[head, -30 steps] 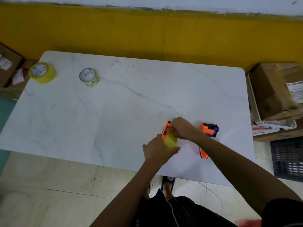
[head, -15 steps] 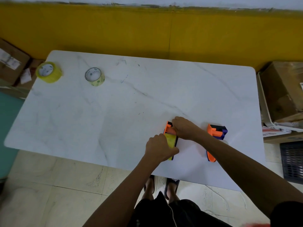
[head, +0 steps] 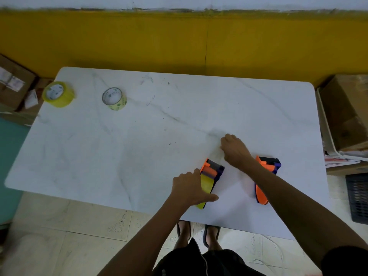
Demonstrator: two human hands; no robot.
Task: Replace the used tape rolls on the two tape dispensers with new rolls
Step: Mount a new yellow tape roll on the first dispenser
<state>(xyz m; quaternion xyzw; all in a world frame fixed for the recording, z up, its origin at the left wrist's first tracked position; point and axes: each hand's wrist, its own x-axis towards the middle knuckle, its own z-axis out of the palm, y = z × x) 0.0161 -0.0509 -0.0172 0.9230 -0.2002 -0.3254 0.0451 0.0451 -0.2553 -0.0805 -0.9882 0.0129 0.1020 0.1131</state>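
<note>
An orange and purple tape dispenser (head: 214, 169) lies near the front edge of the white marble table (head: 139, 148), with a yellow tape roll (head: 207, 184) mounted in it. My left hand (head: 189, 189) grips this dispenser and roll from the left. Just beyond the dispenser's front, my right hand (head: 235, 150) has its fingers pinched, and a faint clear strip of tape seems to stretch from the dispenser to them. A second orange and purple dispenser (head: 267, 164) lies to the right, partly hidden by my right forearm. At the far left stand a thick yellow roll (head: 58, 95) and a thinner roll (head: 114, 99).
Cardboard boxes sit on the floor at the right (head: 346, 114) and at the far left (head: 14, 86). A black crate (head: 358, 198) stands beside the table's right front corner. A yellow wall (head: 179, 42) runs behind the table.
My right hand has moved from the dispenser's front up and to the right, away from it. My left hand still holds the dispenser and roll.
</note>
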